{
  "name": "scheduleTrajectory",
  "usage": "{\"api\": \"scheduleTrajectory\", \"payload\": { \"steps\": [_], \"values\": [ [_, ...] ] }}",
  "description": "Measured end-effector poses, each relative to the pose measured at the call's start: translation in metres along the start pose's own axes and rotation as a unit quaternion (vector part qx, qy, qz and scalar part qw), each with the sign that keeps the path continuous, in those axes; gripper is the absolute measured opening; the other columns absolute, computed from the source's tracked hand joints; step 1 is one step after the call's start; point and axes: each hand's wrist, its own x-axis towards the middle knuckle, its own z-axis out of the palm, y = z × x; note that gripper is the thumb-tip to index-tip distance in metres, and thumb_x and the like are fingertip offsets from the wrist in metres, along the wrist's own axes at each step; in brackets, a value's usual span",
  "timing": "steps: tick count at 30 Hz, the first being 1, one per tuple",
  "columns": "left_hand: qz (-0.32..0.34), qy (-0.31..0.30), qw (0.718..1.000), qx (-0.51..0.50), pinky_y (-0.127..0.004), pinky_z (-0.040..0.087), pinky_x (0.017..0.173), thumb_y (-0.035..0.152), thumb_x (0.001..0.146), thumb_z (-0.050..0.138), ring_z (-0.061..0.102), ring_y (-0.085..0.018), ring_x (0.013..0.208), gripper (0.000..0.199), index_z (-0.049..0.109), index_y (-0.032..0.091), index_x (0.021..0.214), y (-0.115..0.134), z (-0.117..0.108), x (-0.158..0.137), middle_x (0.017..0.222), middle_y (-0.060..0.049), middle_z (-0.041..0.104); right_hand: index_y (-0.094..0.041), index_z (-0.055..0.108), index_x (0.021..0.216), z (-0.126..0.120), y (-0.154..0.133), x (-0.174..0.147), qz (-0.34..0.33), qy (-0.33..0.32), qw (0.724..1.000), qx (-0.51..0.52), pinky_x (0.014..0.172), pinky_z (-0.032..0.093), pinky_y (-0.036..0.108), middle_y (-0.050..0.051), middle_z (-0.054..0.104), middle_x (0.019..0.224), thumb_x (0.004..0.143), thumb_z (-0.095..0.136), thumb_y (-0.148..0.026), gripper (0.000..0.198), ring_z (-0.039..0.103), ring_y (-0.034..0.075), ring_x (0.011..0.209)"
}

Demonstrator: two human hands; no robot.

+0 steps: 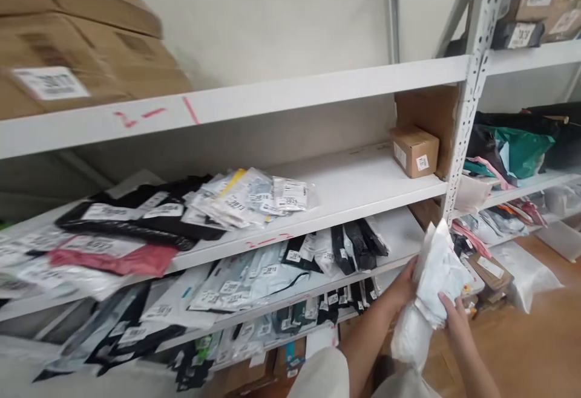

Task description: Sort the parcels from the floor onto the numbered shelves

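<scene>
Between my two hands is a bundle of white plastic mailing bags [440, 283], held in front of my lap at the lower right. My left hand [407, 283] grips the bundle's left edge, with part of the fingers hidden behind it. On the other side my right hand [451, 310] pinches the bundle, its thumb lying over the front face. A crumpled white bag [411, 334] hangs below, next to my left wrist; whether it is joined to the bundle I cannot tell.
White shelves [345, 204] hold labelled parcels, among them a pink bag [113, 256], a black bag [122, 210] and a small carton [415, 150]. Large cartons [91, 53] stand on the upper left shelf. A perforated upright post [469, 95] separates this rack from another at right, above the wooden floor [540, 331].
</scene>
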Motion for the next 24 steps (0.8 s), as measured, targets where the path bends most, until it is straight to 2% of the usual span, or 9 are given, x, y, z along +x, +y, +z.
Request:
{"api": "scheduleTrajectory", "payload": {
  "steps": [4,6,10,13,15,17,20,22,24],
  "values": [
    [0.080,0.112,0.991,-0.005,-0.047,0.042,0.115,0.029,0.056,0.096,0.062,-0.036,0.127,0.078,0.068,0.023,0.129,0.079,-0.046,-0.022,0.132,-0.013,0.072,-0.023,0.062,0.131,0.092,-0.046,0.005,-0.036,-0.066,0.997,0.030,0.102,0.058,0.041,0.008,0.075,0.126,0.070,0.082,-0.049,0.070,0.066,0.030,0.126],
    [0.108,0.133,0.984,-0.043,-0.047,0.046,0.111,0.029,0.060,0.093,0.065,-0.036,0.123,0.068,0.070,0.022,0.124,0.118,-0.072,-0.033,0.126,-0.012,0.075,-0.022,0.064,0.130,0.144,-0.066,0.007,-0.073,-0.097,0.991,0.049,0.101,0.059,0.042,0.009,0.076,0.124,0.071,0.081,-0.047,0.065,0.067,0.031,0.124],
    [0.130,0.141,0.977,-0.092,-0.046,0.054,0.102,0.023,0.062,0.089,0.070,-0.035,0.114,0.069,0.067,0.022,0.127,0.188,-0.127,-0.045,0.115,-0.010,0.079,-0.020,0.068,0.114,0.248,-0.093,0.017,-0.077,-0.151,0.980,0.107,0.090,0.063,0.042,0.009,0.079,0.114,0.069,0.080,-0.039,0.050,0.073,0.032,0.110],
    [0.143,0.175,0.971,-0.070,-0.044,0.057,0.097,0.012,0.055,0.089,0.073,-0.033,0.109,0.078,0.066,0.023,0.128,0.229,-0.167,-0.044,0.113,-0.010,0.079,-0.021,0.068,0.098,0.308,-0.104,0.024,-0.039,-0.182,0.974,0.131,0.083,0.065,0.042,0.007,0.081,0.100,0.062,0.080,-0.031,0.039,0.075,0.032,0.101],
    [0.123,0.190,0.972,-0.059,-0.045,0.059,0.094,0.007,0.049,0.091,0.074,-0.035,0.104,0.080,0.067,0.020,0.124,0.250,-0.191,-0.042,0.108,-0.011,0.080,-0.021,0.067,0.094,0.334,-0.109,0.026,-0.032,-0.175,0.976,0.128,0.083,0.065,0.042,0.006,0.081,0.094,0.058,0.080,-0.027,0.038,0.075,0.033,0.100],
    [0.106,0.190,0.975,-0.052,-0.047,0.061,0.092,0.005,0.045,0.092,0.075,-0.036,0.101,0.079,0.069,0.018,0.120,0.266,-0.212,-0.040,0.102,-0.012,0.081,-0.021,0.066,0.096,0.351,-0.112,0.026,-0.066,-0.160,0.977,0.127,0.085,0.064,0.042,0.006,0.080,0.097,0.057,0.081,-0.026,0.042,0.074,0.034,0.103],
    [0.116,0.171,0.977,-0.047,-0.047,0.061,0.090,0.008,0.049,0.092,0.076,-0.035,0.097,0.070,0.071,0.017,0.114,0.280,-0.233,-0.036,0.097,-0.011,0.081,-0.022,0.064,0.103,0.372,-0.114,0.029,-0.116,-0.156,0.972,0.135,0.086,0.064,0.041,0.005,0.080,0.104,0.059,0.080,-0.028,0.047,0.073,0.032,0.105],
    [0.123,0.166,0.977,-0.054,-0.045,0.062,0.089,0.014,0.058,0.090,0.076,-0.033,0.093,0.057,0.070,0.018,0.111,0.283,-0.242,-0.030,0.093,-0.009,0.081,-0.022,0.063,0.100,0.386,-0.115,0.037,-0.093,-0.165,0.973,0.134,0.083,0.064,0.040,0.005,0.080,0.101,0.059,0.078,-0.025,0.044,0.074,0.031,0.102],
    [0.125,0.178,0.974,-0.061,-0.043,0.062,0.087,0.019,0.066,0.086,0.077,-0.029,0.088,0.048,0.068,0.020,0.111,0.284,-0.249,-0.020,0.087,-0.006,0.080,-0.023,0.061,0.096,0.398,-0.114,0.050,-0.042,-0.196,0.972,0.123,0.079,0.065,0.039,0.004,0.080,0.093,0.059,0.075,-0.021,0.039,0.075,0.030,0.096]
  ]
}}
